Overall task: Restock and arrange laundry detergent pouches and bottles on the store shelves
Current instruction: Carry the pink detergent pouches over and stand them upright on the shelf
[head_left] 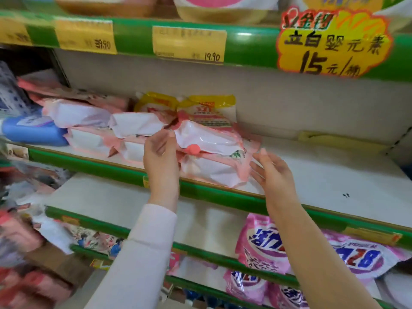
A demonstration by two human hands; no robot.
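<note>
Head view: my left hand [161,152] rests loosely bent fingers on the stacked pink pouches [209,143] at the shelf [223,198] front edge, right hand [272,172] spread wide beside them, not touching — roughly half stocked, I judge

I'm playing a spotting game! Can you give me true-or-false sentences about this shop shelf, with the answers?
1. The left hand touches the top pouch. True.
2. The right hand holds a bottle. False: it is open and empty.
3. The blue bottle stands upright. False: it lies on its side.
4. One price tag reads 19.90. True.
5. The top pouch's cap is green. False: it is pink.
</note>
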